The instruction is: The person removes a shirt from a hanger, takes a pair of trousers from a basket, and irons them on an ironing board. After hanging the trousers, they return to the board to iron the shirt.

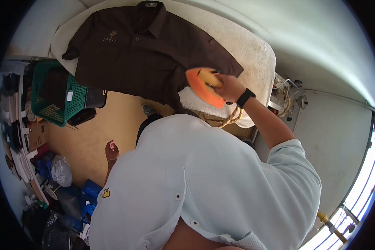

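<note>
A dark brown shirt [129, 54] with a small emblem on its chest lies spread on the pale padded ironing board [258, 62]. My right hand [230, 88] is wrapped round the handle of an orange iron [205, 88], which is over the lower right part of the shirt, by the board's near edge; whether it touches the cloth I cannot tell. A brown-wrapped cord [233, 117] hangs below the iron. Down at my left side, away from the board, is my left hand [112, 150], with its fingers curled and small in view.
A green basket [64, 98] with dark cloth stands left of the board. Bags, including a whitish one [61, 171], and stacked items line the left wall. Metal fittings [285, 96] are at the right wall, and a barred window [358, 187] is at the far right.
</note>
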{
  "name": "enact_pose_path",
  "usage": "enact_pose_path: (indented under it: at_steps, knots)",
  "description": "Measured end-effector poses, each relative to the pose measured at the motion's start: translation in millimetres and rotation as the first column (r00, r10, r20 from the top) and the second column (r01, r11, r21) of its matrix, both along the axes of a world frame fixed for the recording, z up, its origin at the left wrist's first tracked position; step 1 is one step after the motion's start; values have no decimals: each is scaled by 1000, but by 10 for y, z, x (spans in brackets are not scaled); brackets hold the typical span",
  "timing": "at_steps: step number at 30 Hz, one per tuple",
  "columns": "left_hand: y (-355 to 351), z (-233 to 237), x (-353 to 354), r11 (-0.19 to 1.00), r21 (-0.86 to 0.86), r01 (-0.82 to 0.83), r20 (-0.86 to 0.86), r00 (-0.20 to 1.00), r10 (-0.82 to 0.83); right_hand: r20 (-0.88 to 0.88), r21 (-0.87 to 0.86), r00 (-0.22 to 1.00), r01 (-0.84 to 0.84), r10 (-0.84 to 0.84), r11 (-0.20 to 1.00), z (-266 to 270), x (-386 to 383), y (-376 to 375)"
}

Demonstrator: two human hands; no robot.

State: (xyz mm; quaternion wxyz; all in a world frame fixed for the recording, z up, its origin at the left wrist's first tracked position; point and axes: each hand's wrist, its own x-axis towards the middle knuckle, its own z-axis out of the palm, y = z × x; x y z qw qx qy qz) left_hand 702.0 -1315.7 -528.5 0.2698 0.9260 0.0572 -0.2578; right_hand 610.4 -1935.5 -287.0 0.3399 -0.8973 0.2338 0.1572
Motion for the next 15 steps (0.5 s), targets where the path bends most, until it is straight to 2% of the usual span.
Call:
enact_pose_path:
  at_steps: [1,3,5,8,10,11,12,13,15]
  knots:
    - [-86,38,49,1000,2,10,-4,1000,-10,-4,2,1000,10,-10,1000,-30,-40,-50]
    - [-184,122,140,993,-111,30,59,998,-24,104,-98,935,349,-339,932,-100,-153,-272]
    - [-130,85,189,992,-121,29,46,999,-24,-5,-57,861,507,-508,860,88,-291,-400]
    - [43,-29,123,991,-125,41,60,998,-34,26,-27,794,608,-607,794,-64,-639,-520]
    - [279,-282,83,990,-122,65,95,994,-53,63,-84,827,563,-559,822,-3,-586,-451]
    - [492,-524,115,985,-163,-56,-38,998,51,87,-141,859,511,-504,848,33,-545,-402]
    - [669,-679,141,967,-183,-177,-178,973,145,121,-111,860,507,-495,854,62,-432,-393]
    - [675,-614,129,969,-183,-165,-178,975,132,106,-91,869,493,-484,865,115,-240,-407]
    - [613,-403,92,991,-134,-20,-28,999,17,106,-12,856,510,-506,860,220,228,-413]
